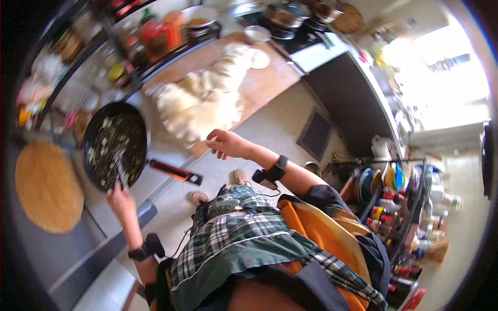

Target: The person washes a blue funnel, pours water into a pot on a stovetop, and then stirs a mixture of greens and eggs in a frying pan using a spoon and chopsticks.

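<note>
My left hand grips the handle of a metal utensil, whose far end rests in dark, chopped food with pale bits in a black frying pan. The pan's black and orange handle points to the right, with no hand on it. My right hand, loosely curled, hovers by the near edge of a wooden board and holds nothing visible. Pale, flat dough rounds lie overlapped on the board, somewhat blurred.
A round wooden board lies left of the pan. Behind stand shelves with jars and a white pot. A small bowl sits at the board's far end, near a stove with pots. A loaded rack stands at right.
</note>
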`<state>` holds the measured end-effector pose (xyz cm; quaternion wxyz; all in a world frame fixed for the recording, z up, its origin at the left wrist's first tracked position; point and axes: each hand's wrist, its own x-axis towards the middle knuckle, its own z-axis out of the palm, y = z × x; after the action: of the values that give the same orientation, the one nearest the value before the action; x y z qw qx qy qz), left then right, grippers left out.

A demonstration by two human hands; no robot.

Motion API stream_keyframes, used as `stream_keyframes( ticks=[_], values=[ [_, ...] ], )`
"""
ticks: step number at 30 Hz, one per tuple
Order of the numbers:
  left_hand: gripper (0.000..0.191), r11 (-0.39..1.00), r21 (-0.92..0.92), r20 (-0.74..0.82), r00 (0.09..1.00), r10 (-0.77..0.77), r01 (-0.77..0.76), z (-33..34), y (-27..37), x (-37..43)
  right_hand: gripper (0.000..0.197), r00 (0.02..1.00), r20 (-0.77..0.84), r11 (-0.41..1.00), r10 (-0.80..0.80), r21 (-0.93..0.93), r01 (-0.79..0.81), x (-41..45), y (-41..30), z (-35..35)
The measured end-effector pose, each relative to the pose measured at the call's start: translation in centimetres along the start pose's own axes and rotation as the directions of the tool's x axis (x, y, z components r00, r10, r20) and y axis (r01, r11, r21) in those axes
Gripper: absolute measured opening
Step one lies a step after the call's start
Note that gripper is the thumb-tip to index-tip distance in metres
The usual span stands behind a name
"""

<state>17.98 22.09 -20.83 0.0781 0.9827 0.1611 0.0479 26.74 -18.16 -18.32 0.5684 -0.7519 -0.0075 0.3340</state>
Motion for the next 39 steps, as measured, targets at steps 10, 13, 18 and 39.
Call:
stream_keyframes(
  ticks=[10, 13, 18, 39],
  values=[
    [0.024, 0.949, -0.222, -0.357, 0.924, 0.133, -0.222, -7.5, 23.8, -3.2, 0.033, 0.962, -0.272, 0.992, 0.003, 0.125, 0.032, -9.8, 7.6, -22.0],
    [0.020, 0.895, -0.336, -0.357, 0.919, 0.165, -0.292, -6.4, 32.3, -3.8, 0.033, 0.917, -0.399, 0.974, -0.020, 0.200, 0.109, -13.5, 10.6, -29.5],
    [0.011, 0.879, -0.337, -0.284, 0.926, 0.248, -0.339, -3.4, 43.4, -2.3, 0.031, 0.823, -0.568, 0.920, -0.001, 0.321, 0.224, -18.0, 13.8, -40.2],
    [0.026, 0.483, -0.685, -0.158, 0.759, 0.632, -0.545, 15.2, 87.8, 13.0, 0.040, 0.632, -0.772, 0.933, 0.064, 0.271, 0.236, -20.3, 13.8, -83.1]
  ],
)
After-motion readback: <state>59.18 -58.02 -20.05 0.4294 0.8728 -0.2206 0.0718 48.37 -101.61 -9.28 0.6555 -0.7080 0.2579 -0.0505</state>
